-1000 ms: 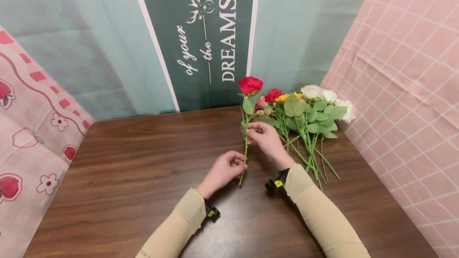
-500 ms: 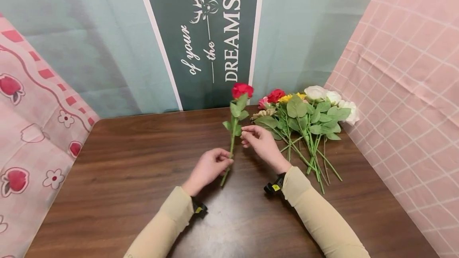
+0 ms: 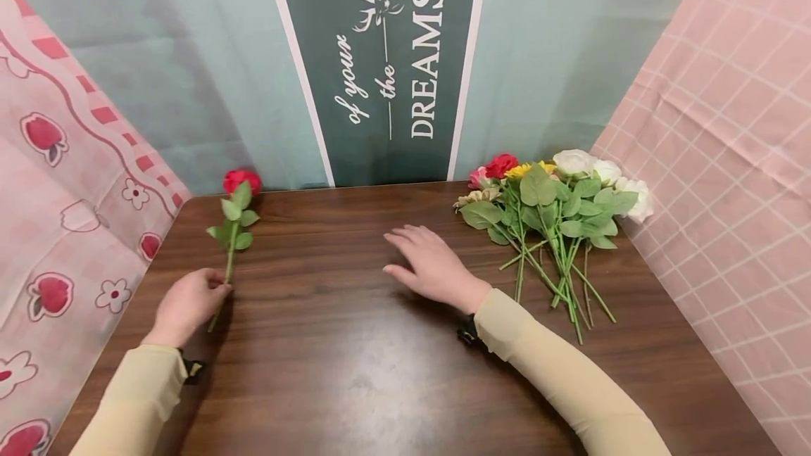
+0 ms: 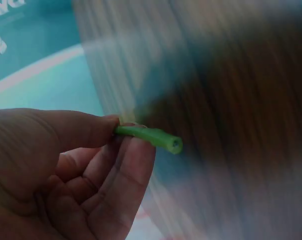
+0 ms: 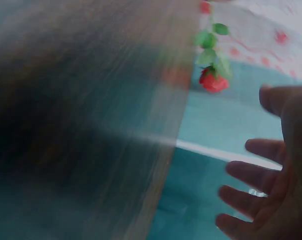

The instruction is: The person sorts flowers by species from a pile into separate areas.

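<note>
Partly, the gripping fingers were lost from sight: in the head view the back of the left hand (image 3: pixel 190 305) covered most of them, while its wrist view showed thumb and fingers pinching a green stem, with only the stem's cut end in view. They held a red rose (image 3: pixel 231 211) by its lower stem at the table's left end, bloom pointing toward the teal backdrop (image 3: pixel 190 55). Whether the rose touched the wooden table (image 3: pixel 317 350) could not be told. Motion blur smeared the tabletop in both wrist views, and the right one showed the rose bloom downward, its lower stem hard to trace at the top edge. Both sleeves (image 3: pixel 129 393) ran out of the frame.

The right hand (image 3: pixel 437 266) held nothing, its fingers extended and thumb apart, between the rose and a heap of flowers (image 3: pixel 551 210) at right. There white blooms (image 3: pixel 573 162), a yellow one (image 3: pixel 521 172) and another red one (image 3: pixel 503 165) crowded over crossed stems, a pink bloom partly covered. A pink grid cloth (image 3: pixel 709 160) bordered the heap; a fruit-print cloth (image 3: pixel 63 181) hung near the rose.

Half a second earlier, the rose had been mid-table, beside the right hand, whose fingers were then bent near its leaves.
</note>
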`<state>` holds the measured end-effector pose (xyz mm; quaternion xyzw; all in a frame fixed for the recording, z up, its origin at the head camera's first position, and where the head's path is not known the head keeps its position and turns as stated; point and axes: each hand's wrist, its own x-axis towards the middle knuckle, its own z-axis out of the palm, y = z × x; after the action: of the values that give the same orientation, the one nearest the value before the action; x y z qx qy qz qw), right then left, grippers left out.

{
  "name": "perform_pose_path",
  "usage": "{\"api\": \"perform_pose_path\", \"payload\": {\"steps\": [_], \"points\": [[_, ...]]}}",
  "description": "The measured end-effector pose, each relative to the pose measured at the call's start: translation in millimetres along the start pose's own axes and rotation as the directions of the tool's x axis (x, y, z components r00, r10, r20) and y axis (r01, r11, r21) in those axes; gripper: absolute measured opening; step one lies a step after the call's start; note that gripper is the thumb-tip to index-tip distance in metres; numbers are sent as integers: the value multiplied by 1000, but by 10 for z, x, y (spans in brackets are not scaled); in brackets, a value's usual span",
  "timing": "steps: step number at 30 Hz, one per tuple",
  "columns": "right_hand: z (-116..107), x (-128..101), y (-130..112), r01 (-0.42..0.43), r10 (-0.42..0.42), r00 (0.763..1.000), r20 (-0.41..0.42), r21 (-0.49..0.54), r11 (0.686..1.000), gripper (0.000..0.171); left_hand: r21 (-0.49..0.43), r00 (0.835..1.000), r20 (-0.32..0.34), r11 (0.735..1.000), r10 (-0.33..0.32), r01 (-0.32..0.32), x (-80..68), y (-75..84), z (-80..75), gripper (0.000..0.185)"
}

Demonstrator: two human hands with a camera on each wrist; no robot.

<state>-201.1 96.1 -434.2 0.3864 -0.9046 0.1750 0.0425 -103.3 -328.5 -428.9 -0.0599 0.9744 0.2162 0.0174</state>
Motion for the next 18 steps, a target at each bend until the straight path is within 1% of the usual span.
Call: {"api": "perform_pose_path", "payload": {"steps": [2,4,6,8,10,13,16,18], "points": [[40,85,-89,84,-78,995,58,-98,992,70,32,1000,9,999,-22,21,-25,-119,-87,21],[75,167,-195,152,-134,984,117,-155,976,74,49,999,25,998,-35,34,-41,-175,-140,19],[113,236,-307,200,-172,972,161,-183,962,75,58,998,38,998,-41,38,-51,-197,-163,16],[138,277,-409,225,-189,962,197,-181,957,74,68,998,45,997,-47,44,-58,-206,-160,16],[150,274,-455,226,-186,957,222,-170,959,74,73,997,56,996,-52,48,-23,-199,-143,18],[173,227,-444,217,-177,954,243,-152,964,73,77,996,59,995,-59,55,7,-195,-125,22],[189,159,-350,196,-157,957,243,-146,970,72,86,997,53,995,-54,49,-1,-194,-133,27],[173,104,-256,167,-132,964,230,-142,976,71,100,998,28,994,-50,47,-27,-167,-140,29]]}}
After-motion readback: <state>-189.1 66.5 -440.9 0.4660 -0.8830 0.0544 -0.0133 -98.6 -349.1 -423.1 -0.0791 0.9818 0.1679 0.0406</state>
